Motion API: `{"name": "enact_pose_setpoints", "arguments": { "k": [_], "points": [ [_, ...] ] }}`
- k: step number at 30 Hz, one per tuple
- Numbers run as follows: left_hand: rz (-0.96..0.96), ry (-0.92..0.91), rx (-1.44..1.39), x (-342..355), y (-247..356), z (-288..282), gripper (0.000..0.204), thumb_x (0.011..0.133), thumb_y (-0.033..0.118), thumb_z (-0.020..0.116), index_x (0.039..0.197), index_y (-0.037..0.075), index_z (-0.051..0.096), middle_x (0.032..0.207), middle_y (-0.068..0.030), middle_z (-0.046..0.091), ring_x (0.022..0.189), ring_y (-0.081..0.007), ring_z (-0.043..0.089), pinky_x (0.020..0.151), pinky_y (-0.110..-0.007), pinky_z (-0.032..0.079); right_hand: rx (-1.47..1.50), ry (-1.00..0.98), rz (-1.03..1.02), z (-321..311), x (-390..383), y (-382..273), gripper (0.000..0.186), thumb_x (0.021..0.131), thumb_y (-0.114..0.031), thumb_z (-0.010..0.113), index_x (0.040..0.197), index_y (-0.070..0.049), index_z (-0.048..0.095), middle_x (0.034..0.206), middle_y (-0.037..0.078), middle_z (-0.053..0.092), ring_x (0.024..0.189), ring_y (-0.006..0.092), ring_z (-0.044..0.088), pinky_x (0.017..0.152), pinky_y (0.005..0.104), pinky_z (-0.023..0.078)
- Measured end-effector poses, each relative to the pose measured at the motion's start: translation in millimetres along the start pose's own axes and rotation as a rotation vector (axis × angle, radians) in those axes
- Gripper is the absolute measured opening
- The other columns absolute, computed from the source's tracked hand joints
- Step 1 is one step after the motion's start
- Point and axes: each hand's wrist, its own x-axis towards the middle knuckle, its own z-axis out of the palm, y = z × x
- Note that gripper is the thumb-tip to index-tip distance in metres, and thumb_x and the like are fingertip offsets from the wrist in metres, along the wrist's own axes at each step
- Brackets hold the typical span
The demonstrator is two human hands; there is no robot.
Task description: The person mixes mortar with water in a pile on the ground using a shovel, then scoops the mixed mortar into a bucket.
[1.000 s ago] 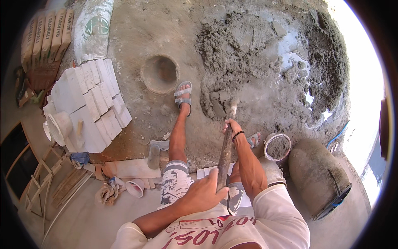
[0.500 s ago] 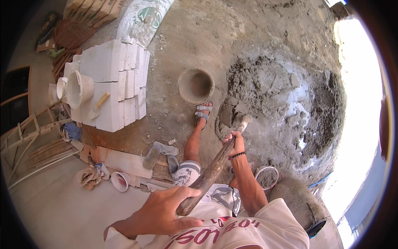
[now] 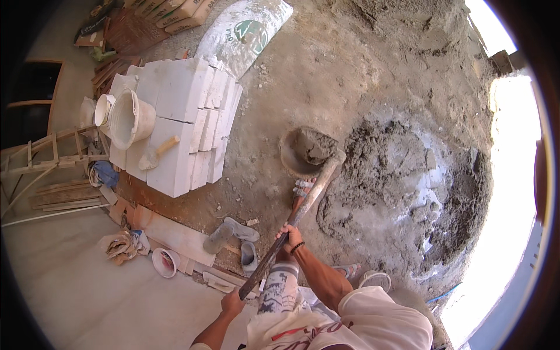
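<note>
Rough, dusty ground (image 3: 303, 70) runs between stacked white blocks (image 3: 175, 116) on the left and a wet mortar heap (image 3: 382, 175), a bright edge beyond it. The left hand (image 3: 232, 303) and right hand (image 3: 290, 237) each have a closed grip around the hoe (image 3: 310, 196), its mortar-laden head at the mouth of the bucket (image 3: 287, 154). A sandaled foot (image 3: 302, 186) is just beside the bucket; a grey boot (image 3: 219, 238) lies nearby.

You have bright daylight from three o'clock, where the outer strip (image 3: 510, 157) burns to white. Glare glints on the wet grey mix (image 3: 402, 189). Black vignetting rings your fisheye view, dimmer toward ten o'clock.
</note>
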Motion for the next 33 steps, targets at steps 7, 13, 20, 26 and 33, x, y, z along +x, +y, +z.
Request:
{"name": "enact_pose_setpoints", "arguments": {
  "k": [7,13,20,26,33],
  "points": [
    [0.029,0.249,0.011,58.7,-28.3,13.0,0.033,0.064,0.011,0.072,0.092,0.008,0.055,0.085,-0.0123,0.061,0.084,-0.0343,0.059,0.071,-0.046,0.049,0.033,-0.317,0.062,18.1,9.8,-10.3,0.014,0.067,-0.004,0.055,0.077,-0.010,0.047,0.063,0.005,0.046,0.063,0.0250,0.050,0.070,0.0460,0.044],
    [0.312,0.217,0.140,-11.6,27.9,-139.7,0.032,0.067,0.010,0.068,0.095,0.005,0.053,0.087,-0.0147,0.060,0.080,-0.0357,0.060,0.069,-0.046,0.048,0.250,-0.349,-0.028,68.2,-66.8,-56.9,0.010,0.069,-0.008,0.054,0.072,-0.010,0.044,0.065,0.001,0.044,0.062,0.0185,0.046,0.071,0.0384,0.042],
    [0.397,-0.446,0.140,-14.4,177.5,-148.7,0.041,0.067,0.016,0.064,0.105,0.003,0.052,0.090,-0.0218,0.063,0.086,-0.0396,0.061,0.073,-0.048,0.047,0.402,0.155,-0.134,-91.3,-100.1,-114.0,0.011,0.073,-0.011,0.052,0.065,-0.010,0.044,0.059,0.001,0.043,0.056,0.0166,0.044,0.062,0.0344,0.042],
    [0.387,-0.913,-0.103,54.8,323.6,-37.8,0.037,0.067,0.016,0.066,0.095,-0.005,0.055,0.066,-0.0165,0.061,0.052,-0.0234,0.060,0.048,-0.035,0.046,0.268,0.607,-0.379,-260.9,-106.8,-202.0,0.010,0.077,-0.012,0.050,0.069,-0.008,0.046,0.055,0.005,0.045,0.050,0.0218,0.046,0.050,0.0370,0.045],
    [0.379,-1.058,-0.413,136.8,481.9,77.9,0.023,0.072,0.012,0.067,0.085,0.000,0.053,0.063,-0.0058,0.056,0.042,-0.0122,0.051,0.038,-0.027,0.040,-0.100,1.039,-0.478,-342.9,-61.7,-348.8,0.013,0.078,-0.010,0.055,0.077,0.003,0.052,0.060,0.011,0.053,0.047,0.0245,0.054,0.044,0.0361,0.048]
  ]
}}
